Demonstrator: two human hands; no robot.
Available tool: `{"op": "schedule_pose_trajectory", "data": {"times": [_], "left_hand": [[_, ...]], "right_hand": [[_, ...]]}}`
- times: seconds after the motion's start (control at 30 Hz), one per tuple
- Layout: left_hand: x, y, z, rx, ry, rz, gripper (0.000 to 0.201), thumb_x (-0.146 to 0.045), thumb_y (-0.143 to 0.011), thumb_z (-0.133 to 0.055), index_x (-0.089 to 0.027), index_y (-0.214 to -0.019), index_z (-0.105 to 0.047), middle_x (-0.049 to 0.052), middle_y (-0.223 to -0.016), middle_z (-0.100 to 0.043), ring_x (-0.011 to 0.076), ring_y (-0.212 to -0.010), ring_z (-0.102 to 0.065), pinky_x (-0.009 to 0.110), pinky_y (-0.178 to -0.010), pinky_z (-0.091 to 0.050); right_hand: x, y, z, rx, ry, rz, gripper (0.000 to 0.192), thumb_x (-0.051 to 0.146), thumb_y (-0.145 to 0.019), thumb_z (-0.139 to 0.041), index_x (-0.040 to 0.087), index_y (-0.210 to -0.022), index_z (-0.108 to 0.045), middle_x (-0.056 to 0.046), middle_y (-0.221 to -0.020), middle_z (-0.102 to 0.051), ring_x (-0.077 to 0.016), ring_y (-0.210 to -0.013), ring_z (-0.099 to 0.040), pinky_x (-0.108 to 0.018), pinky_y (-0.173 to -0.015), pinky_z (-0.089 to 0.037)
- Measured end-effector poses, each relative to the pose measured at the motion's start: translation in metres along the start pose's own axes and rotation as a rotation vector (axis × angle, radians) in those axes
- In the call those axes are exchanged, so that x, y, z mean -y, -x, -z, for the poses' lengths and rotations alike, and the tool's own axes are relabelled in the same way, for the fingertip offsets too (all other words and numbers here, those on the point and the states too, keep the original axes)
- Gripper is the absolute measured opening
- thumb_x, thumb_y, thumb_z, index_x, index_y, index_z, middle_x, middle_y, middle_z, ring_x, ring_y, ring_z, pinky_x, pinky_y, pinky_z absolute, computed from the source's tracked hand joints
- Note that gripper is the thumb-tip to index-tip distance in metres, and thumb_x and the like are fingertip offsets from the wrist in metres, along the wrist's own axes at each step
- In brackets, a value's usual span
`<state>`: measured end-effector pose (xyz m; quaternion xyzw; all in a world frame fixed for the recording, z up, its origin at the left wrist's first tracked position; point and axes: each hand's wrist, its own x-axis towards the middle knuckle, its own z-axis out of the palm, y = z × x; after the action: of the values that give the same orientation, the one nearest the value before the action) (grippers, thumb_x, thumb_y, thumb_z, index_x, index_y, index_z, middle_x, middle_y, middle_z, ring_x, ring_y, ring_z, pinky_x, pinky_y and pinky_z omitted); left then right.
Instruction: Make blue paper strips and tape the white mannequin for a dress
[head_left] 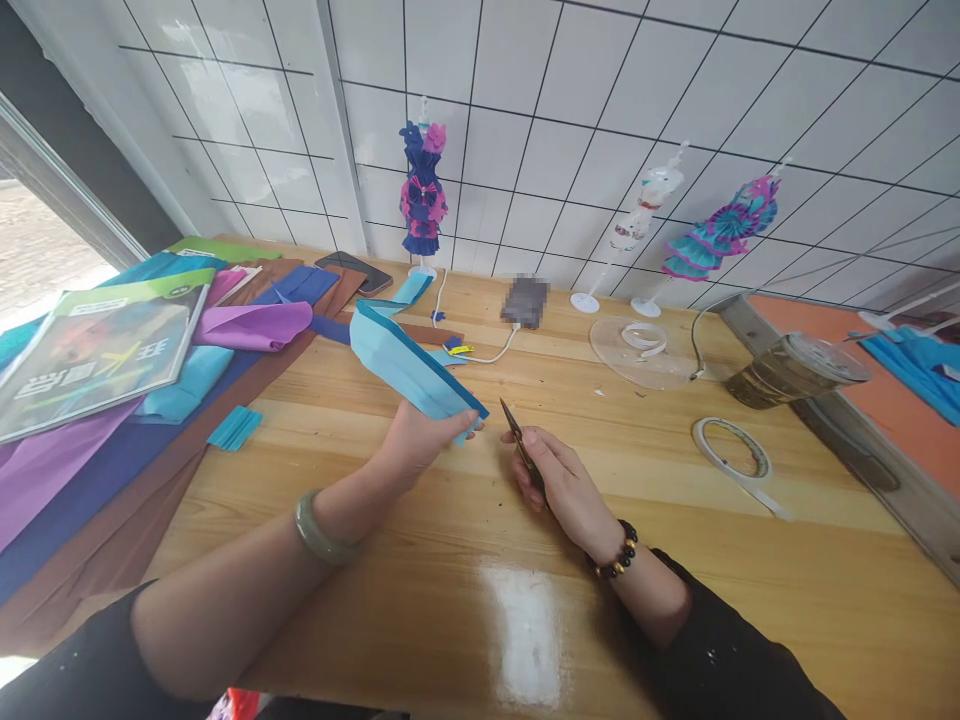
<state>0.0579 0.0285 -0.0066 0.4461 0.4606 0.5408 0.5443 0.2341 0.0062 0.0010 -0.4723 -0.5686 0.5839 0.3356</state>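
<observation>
My left hand point(424, 437) pinches one end of a long light-blue paper strip point(397, 360) with a darker blue edge. The strip rises from the fingers and bends over towards the back of the table. In my right hand point(559, 475) is a pair of scissors point(517, 432), its pointed blades aimed up and to the left, close to the strip's held end but apart from it. The handles are mostly hidden by the fingers. A small folded blue paper piece point(235, 428) lies to the left of my left forearm.
Coloured paper sheets and a magazine point(112, 345) pile up at left. Small dress forms, one in blue and pink paper point(424, 195), stand along the tiled wall. At right are a tape roll point(731, 448), a clear disc point(637, 352) and a lidded cup point(795, 370). A white cable crosses behind.
</observation>
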Motion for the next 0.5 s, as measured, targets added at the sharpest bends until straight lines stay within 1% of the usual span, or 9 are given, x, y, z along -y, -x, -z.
{"op": "schedule_pose_trajectory", "data": {"times": [0.07,0.13,0.17,0.23,0.3,0.37,0.43,0.5], "left_hand": [[0.0025,-0.0015,0.0013,-0.011,0.038,0.002,0.020,-0.025,-0.061,-0.072,-0.013,-0.074,-0.062,0.003,-0.069,-0.067,0.0156,-0.063,-0.061,0.028,-0.062,-0.049],[0.0032,-0.0025,0.0018,-0.022,0.108,0.029,0.020,-0.024,-0.062,-0.072,-0.014,-0.075,-0.062,0.003,-0.070,-0.067,0.0151,-0.064,-0.061,0.029,-0.063,-0.049],[0.0028,-0.0028,0.0018,-0.034,0.149,0.052,0.020,-0.025,-0.062,-0.072,-0.014,-0.075,-0.062,0.003,-0.069,-0.067,0.0150,-0.063,-0.061,0.029,-0.064,-0.049],[0.0010,-0.0030,0.0017,-0.064,0.230,0.103,0.020,-0.025,-0.063,-0.071,-0.013,-0.076,-0.062,0.003,-0.070,-0.067,0.0159,-0.065,-0.062,0.030,-0.065,-0.050],[-0.0006,-0.0027,0.0016,-0.073,0.275,0.142,0.020,-0.026,-0.063,-0.071,-0.013,-0.076,-0.062,0.004,-0.073,-0.067,0.0184,-0.070,-0.064,0.032,-0.067,-0.050],[-0.0006,-0.0019,0.0014,-0.051,0.278,0.168,0.022,-0.026,-0.063,-0.071,-0.012,-0.079,-0.062,0.007,-0.079,-0.068,0.0206,-0.076,-0.065,0.033,-0.070,-0.051],[0.0013,-0.0007,0.0010,-0.006,0.239,0.190,0.024,-0.026,-0.064,-0.071,-0.012,-0.082,-0.063,0.008,-0.084,-0.069,0.0211,-0.078,-0.065,0.035,-0.072,-0.051],[0.0043,0.0004,0.0004,0.057,0.173,0.194,0.026,-0.028,-0.065,-0.070,-0.013,-0.085,-0.064,0.009,-0.086,-0.069,0.0213,-0.078,-0.065,0.036,-0.073,-0.050]], "right_hand": [[-0.0010,-0.0019,-0.0004,-0.052,0.000,0.011,0.033,0.049,-0.084,-0.041,0.018,-0.090,-0.051,0.007,-0.054,-0.038,-0.0052,-0.039,-0.031,-0.019,-0.036,-0.025],[-0.0031,-0.0042,0.0001,-0.112,0.044,0.055,0.031,0.047,-0.082,-0.047,0.018,-0.091,-0.052,0.006,-0.057,-0.043,-0.0067,-0.043,-0.036,-0.020,-0.039,-0.030],[-0.0045,-0.0054,0.0008,-0.143,0.084,0.090,0.030,0.046,-0.081,-0.049,0.019,-0.092,-0.053,0.004,-0.061,-0.048,-0.0081,-0.048,-0.042,-0.021,-0.043,-0.034],[-0.0073,-0.0073,0.0025,-0.201,0.183,0.164,0.029,0.044,-0.079,-0.052,0.019,-0.093,-0.054,-0.001,-0.076,-0.059,-0.0123,-0.064,-0.052,-0.024,-0.056,-0.042],[-0.0091,-0.0081,0.0041,-0.229,0.286,0.220,0.027,0.041,-0.079,-0.053,0.019,-0.095,-0.055,-0.004,-0.089,-0.062,-0.0160,-0.078,-0.056,-0.027,-0.068,-0.044],[-0.0093,-0.0076,0.0041,-0.232,0.365,0.258,0.027,0.039,-0.080,-0.053,0.020,-0.098,-0.055,-0.005,-0.094,-0.063,-0.0177,-0.083,-0.057,-0.029,-0.074,-0.044],[-0.0085,-0.0063,0.0022,-0.229,0.377,0.288,0.025,0.038,-0.082,-0.051,0.021,-0.100,-0.055,-0.005,-0.096,-0.063,-0.0184,-0.086,-0.057,-0.030,-0.077,-0.043],[-0.0078,-0.0049,-0.0010,-0.223,0.309,0.279,0.025,0.039,-0.083,-0.049,0.021,-0.100,-0.054,-0.005,-0.091,-0.063,-0.0177,-0.082,-0.058,-0.030,-0.073,-0.045]]}}
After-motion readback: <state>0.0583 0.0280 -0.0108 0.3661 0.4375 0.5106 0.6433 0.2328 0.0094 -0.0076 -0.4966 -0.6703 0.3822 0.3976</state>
